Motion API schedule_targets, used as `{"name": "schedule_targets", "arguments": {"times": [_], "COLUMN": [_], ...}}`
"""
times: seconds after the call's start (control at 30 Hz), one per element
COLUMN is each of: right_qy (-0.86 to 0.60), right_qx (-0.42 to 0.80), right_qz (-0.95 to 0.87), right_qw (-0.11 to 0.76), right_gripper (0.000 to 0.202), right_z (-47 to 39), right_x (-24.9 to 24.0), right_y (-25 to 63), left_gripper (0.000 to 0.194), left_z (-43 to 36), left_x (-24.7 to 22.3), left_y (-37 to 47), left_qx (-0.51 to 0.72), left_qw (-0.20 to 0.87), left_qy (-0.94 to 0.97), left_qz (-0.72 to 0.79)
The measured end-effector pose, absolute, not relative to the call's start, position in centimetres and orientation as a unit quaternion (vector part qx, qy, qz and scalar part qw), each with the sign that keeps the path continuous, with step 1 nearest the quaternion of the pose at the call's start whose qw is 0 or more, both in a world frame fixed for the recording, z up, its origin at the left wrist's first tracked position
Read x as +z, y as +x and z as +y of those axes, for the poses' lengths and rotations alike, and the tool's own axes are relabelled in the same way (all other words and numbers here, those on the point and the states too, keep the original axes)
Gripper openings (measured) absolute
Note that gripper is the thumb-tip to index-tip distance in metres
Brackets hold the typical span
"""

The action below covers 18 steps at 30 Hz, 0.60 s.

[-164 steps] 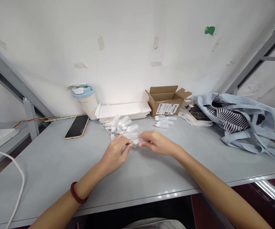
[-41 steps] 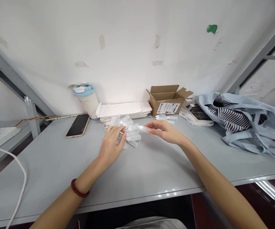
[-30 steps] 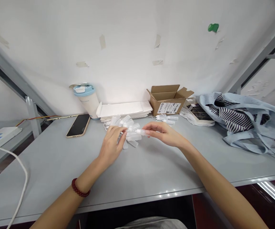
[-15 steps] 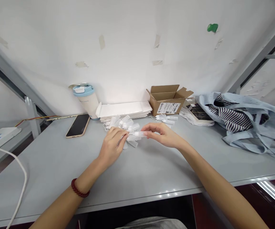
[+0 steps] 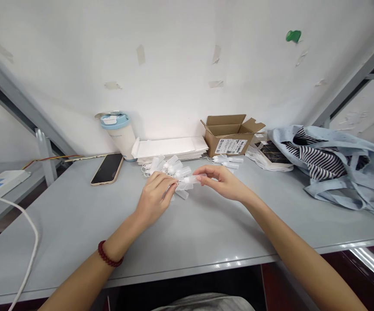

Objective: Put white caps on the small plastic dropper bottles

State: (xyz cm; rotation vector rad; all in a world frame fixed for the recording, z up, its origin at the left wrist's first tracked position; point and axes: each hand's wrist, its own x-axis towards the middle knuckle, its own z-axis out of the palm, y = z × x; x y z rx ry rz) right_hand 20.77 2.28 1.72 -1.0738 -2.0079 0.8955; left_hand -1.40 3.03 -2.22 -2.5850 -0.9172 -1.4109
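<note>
A small translucent plastic bottle (image 5: 191, 179) with a white neck lies level between my two hands, just above the table. My right hand (image 5: 221, 181) pinches its body end between thumb and fingertips. At the narrow neck end, the thumb and fingers of my left hand (image 5: 156, 194) are closed together; the exact bit they grip is hidden. Behind and under the hands is a loose pile of similar bottles (image 5: 172, 164), partly covered by my left hand. Thin white loops show at the pile's left side. Several more small bottles (image 5: 232, 162) lie beyond my right hand.
A stack of white envelopes (image 5: 174, 145) and an open cardboard box (image 5: 227, 140) stand along the wall. Left of them are a blue-lidded cup (image 5: 120, 134) and a phone (image 5: 107, 168). A light-blue cloth bag (image 5: 345, 160) lies at right; a white cable (image 5: 33, 242) curves at left.
My right hand and the bottle have shifted slightly right, a little away from my left hand. The whole view has also moved slightly. Both hands keep their pinch.
</note>
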Motion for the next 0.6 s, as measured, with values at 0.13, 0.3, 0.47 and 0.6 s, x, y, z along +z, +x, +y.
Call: {"name": "schedule_targets", "arguments": {"times": [0.13,0.3,0.47,0.6], "right_qy": [-0.416,-0.426,-0.425,-0.424], "right_qx": [0.338,0.339,0.342,0.339], "right_qz": [-0.774,-0.763,-0.765,-0.768], "right_qw": [0.339,0.348,0.343,0.34], "right_gripper": [0.024,0.025,0.025,0.025], "right_z": [2.24,2.2,2.14,2.13], "right_x": [1.76,1.93,1.94,1.81], "right_y": [20.7,20.74,20.69,20.6], "left_gripper": [0.011,0.011,0.011,0.011], "left_z": [2.98,2.99,2.87,2.85], "left_x": [-2.21,-2.27,-2.13,-2.03], "left_y": [-1.41,-1.51,-1.5,-1.4], "left_qx": [-0.453,-0.453,-0.45,-0.446], "left_qw": [0.027,0.026,0.028,0.032], "left_qy": [-0.84,-0.84,-0.84,-0.841], "left_qz": [-0.297,-0.298,-0.301,-0.304]}}
